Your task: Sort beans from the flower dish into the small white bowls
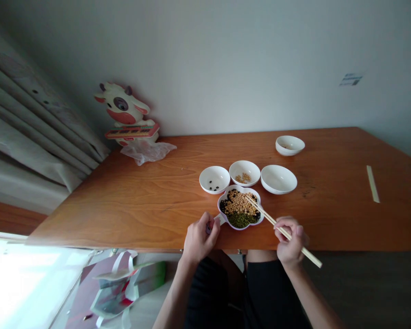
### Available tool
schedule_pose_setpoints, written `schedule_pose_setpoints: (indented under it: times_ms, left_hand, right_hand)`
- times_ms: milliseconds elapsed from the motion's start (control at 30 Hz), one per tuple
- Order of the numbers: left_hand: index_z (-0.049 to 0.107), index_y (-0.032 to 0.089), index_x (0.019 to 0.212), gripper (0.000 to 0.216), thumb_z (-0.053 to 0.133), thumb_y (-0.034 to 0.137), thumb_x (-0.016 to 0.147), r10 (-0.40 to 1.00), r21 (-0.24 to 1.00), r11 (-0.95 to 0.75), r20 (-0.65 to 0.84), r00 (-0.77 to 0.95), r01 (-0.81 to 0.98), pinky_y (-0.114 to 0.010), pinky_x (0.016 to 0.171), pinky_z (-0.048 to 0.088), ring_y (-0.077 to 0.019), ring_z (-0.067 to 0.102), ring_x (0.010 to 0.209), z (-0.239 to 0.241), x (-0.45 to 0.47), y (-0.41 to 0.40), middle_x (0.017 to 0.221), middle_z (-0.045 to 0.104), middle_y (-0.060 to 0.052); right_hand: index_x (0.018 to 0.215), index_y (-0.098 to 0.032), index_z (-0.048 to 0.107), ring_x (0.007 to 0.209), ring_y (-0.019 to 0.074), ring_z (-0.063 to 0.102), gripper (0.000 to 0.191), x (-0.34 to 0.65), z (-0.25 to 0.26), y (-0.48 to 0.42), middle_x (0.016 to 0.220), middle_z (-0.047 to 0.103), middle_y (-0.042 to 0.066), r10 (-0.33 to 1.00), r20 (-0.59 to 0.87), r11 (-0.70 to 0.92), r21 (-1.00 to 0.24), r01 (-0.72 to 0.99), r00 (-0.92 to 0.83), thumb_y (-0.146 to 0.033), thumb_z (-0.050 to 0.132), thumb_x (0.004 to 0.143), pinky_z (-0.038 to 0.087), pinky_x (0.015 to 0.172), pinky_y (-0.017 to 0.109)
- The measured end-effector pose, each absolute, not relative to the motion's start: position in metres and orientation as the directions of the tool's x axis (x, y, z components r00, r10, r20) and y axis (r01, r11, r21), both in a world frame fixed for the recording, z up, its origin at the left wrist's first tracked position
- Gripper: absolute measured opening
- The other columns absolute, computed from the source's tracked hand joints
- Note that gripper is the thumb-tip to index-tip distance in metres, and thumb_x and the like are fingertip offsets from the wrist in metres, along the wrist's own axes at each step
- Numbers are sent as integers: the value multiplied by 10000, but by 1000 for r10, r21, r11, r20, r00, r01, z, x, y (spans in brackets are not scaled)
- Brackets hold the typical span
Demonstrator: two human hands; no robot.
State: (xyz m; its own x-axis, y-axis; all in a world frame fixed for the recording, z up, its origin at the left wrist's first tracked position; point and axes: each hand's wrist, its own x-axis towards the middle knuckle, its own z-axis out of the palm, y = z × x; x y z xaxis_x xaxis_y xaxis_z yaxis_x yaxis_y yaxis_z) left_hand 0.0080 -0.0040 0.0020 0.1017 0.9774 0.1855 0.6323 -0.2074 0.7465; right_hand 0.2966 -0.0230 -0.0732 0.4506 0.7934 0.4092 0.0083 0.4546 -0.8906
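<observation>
A flower-shaped white dish (222, 197) sits near the table's front edge, filled with yellow, black and green beans. My left hand (199, 238) grips the dish's small handle at its left side. My right hand (290, 241) holds a pair of wooden chopsticks (263, 213) whose tips rest over the yellow beans in the dish. Behind the dish stand three small white bowls: the left bowl (214, 179) with a few black beans, the middle bowl (245, 172) with some yellow beans, and the right bowl (278, 179), which looks empty.
A fourth white bowl (289, 145) stands further back. A cow-shaped toy (125, 112) and a crumpled plastic bag (147, 151) lie at the table's back left. A paper chopstick sleeve (372, 183) rests at the right. Curtains (27, 123) hang at left. Bags (119, 285) are on the floor.
</observation>
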Motion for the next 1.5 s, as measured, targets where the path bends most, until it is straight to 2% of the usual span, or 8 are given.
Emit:
schedule_pose_setpoints:
  times_ms: [167,267,333,433,600,1067,1267,1500]
  left_hand:
    - [455,246,833,322,555,405,1094,978,747,-207,185,101,631,-240,609,338,-120,446,574,2,7,-6,652,487,68]
    - [452,246,833,318,562,396,1091,979,748,-197,179,93,634,-241,605,338,-120,436,574,2,7,-8,658,486,66]
    - [450,246,838,314,561,391,1094,981,747,-192,172,95,636,-242,599,335,-118,437,571,3,7,-9,662,493,64]
    - [449,249,849,303,546,385,1101,981,744,-194,164,106,639,-243,595,337,-120,454,571,4,7,-11,663,494,62]
    - [453,250,858,290,530,374,1109,979,742,-203,146,141,639,-248,592,340,-124,488,577,4,6,-12,674,510,51]
    - [472,248,868,277,525,351,1120,967,746,-244,142,210,620,-244,566,362,-127,554,552,4,2,-14,680,601,34]
    - [473,248,853,282,537,343,1110,962,741,-262,146,232,619,-241,556,362,-126,550,540,4,0,-13,659,591,38]
    - [480,246,853,263,556,317,1095,963,726,-266,173,206,635,-241,569,353,-122,535,552,3,1,-13,670,580,39]
  right_hand:
    - [1308,-168,698,1029,220,751,357,293,-69,-24,1251,745,92,778,391,466,-884,-33,492,-424,705,1059,662,880,421]
    - [1228,-158,708,869,170,734,336,293,-60,-24,1101,752,57,774,365,458,-887,-61,518,-453,688,1068,648,761,345]
    - [1118,-151,710,691,114,655,380,294,-52,-24,953,726,21,772,339,446,-892,-78,537,-524,641,1083,579,616,263]
    - [886,-156,698,522,73,495,572,295,-39,-23,806,664,6,767,295,417,-904,-92,570,-646,492,1099,371,435,205]
    - [732,-185,711,479,93,461,637,293,-26,-22,765,642,43,753,227,356,-930,-92,618,-680,470,1051,271,387,246]
    - [711,-193,696,599,155,584,678,294,-32,-30,760,650,61,730,215,299,-954,-20,648,-747,462,1024,373,433,256]
    - [981,-161,687,623,101,596,542,298,-49,-32,844,683,1,736,260,350,-936,-22,625,-676,546,1076,499,543,238]
    - [1160,-156,710,765,136,692,323,298,-62,-35,1008,734,32,784,312,390,-920,-34,536,-466,674,1074,613,673,292]
